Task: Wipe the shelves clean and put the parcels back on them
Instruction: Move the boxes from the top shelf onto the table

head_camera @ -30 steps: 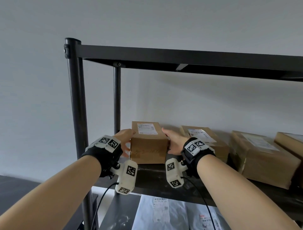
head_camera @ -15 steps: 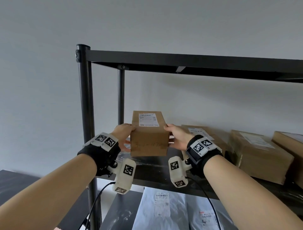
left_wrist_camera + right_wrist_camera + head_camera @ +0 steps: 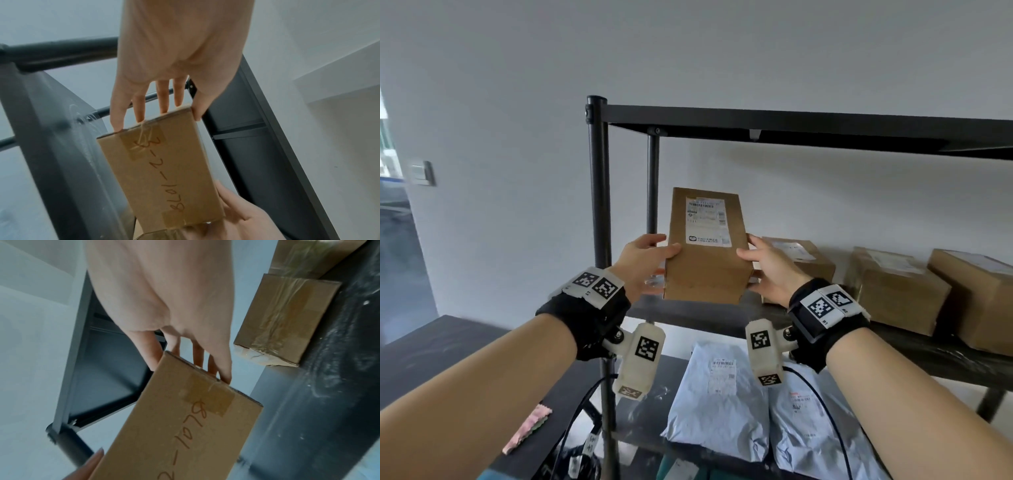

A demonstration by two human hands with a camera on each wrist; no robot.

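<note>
A brown cardboard parcel (image 3: 705,260) with a white label hangs in the air above the left end of the black middle shelf (image 3: 688,315), tilted with its label toward me. My left hand (image 3: 650,260) grips its left side, thumb over the labelled face. My right hand (image 3: 767,270) grips the right side the same way. In the left wrist view the parcel (image 3: 164,175) shows a taped face with handwritten numbers, and my left hand (image 3: 176,48) lays its fingers along the end. The right wrist view shows the parcel (image 3: 185,426) under my right hand (image 3: 164,288).
Three more brown boxes (image 3: 804,260) (image 3: 893,287) (image 3: 976,291) stand on the middle shelf to the right. Grey mailer bags (image 3: 719,404) lie on the shelf below. The top shelf (image 3: 791,123) and corner post (image 3: 599,205) are close. A pink cloth (image 3: 527,431) lies on the dark table at left.
The parcel stood on the middle shelf between my hands; both hands have lifted it clear and tipped its labelled face toward me.
</note>
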